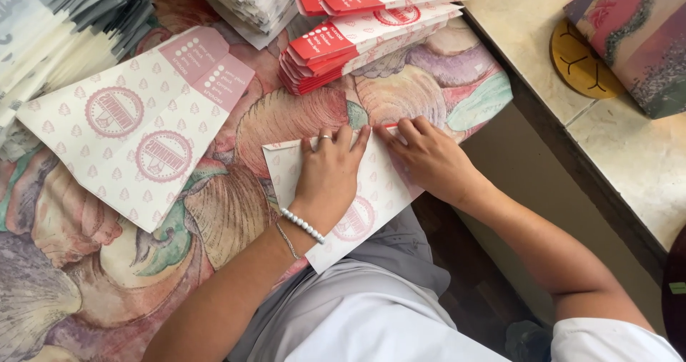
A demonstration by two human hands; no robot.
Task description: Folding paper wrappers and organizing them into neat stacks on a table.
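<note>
Across the table lies a cloth (236, 212) printed with large shells in brown, lilac and green, and everything paper sits on it. Toward its left edge lies the biggest item, a flat unfolded pair of white paper bags (136, 130) with a small pink leaf pattern, two round pink seals on the face and two pink flaps with rows of white dots at the upper end. At the far left corner leans a stack of grey and cream sheets (61, 30), and at the far edge a second pile of white printed paper (246, 1). Just right of that, a stack of folded bags (364, 37) shows red flaps with white dots and round red seals on white.

At the near edge, overhanging toward the person's lap, lies the paper bag being worked (371, 205), white with the same pink pattern and one round seal near its lower end. The left hand (330, 172) lies flat on it, fingers spread and pressing, a ring on one finger and a white bead bracelet at the wrist. The right hand (429, 155) presses its upper right edge, fingertips bent down on the fold, grasping nothing.

Beyond the right edge, on a stone ledge (629, 140), rests a round yellow-brown coaster (579, 65).
</note>
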